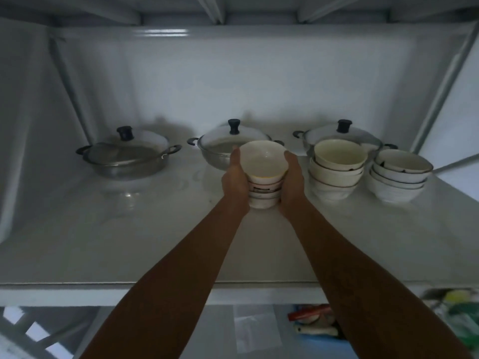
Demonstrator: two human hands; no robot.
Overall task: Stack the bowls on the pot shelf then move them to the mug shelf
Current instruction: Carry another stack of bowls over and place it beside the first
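A stack of several small white bowls [263,164] stands in the middle of the white pot shelf [129,242]. My left hand [234,181] grips its left side and my right hand [293,182] grips its right side, fingers curled round the back. The base of the stack looks level with the shelf surface; whether it is lifted I cannot tell. To the right stands a second stack of cream bowls [337,168], and further right a third stack of white bowls with dark rims [400,174].
Three lidded metal pots line the back of the shelf: left pot [127,156], middle pot [220,147] just behind the held stack, right pot [342,134]. Shelf uprights rise at both sides. Below the shelf edge lie packets and coloured items [313,320].
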